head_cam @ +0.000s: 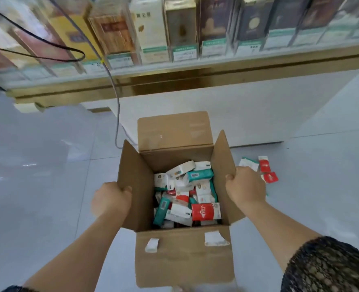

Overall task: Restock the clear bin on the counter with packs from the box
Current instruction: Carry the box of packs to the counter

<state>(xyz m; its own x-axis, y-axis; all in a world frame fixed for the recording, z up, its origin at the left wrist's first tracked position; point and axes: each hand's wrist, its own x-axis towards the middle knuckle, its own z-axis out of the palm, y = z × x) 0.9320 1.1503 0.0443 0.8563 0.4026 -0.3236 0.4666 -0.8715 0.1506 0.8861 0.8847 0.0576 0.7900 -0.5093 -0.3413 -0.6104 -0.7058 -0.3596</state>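
An open cardboard box [182, 256] is in front of me over the floor, its four flaps spread outward. Inside lie several small packs [187, 194] in white, teal and red wrappers, jumbled together. My left hand [111, 200] grips the left flap of the box at its edge. My right hand [246, 186] grips the right flap. No clear bin is in view.
A glass display counter [174, 66] with a gold edge runs across the top, holding rows of upright cartons. Black and grey cables [116, 114] hang down its front. A few loose packs [265, 169] lie on the white tile floor right of the box.
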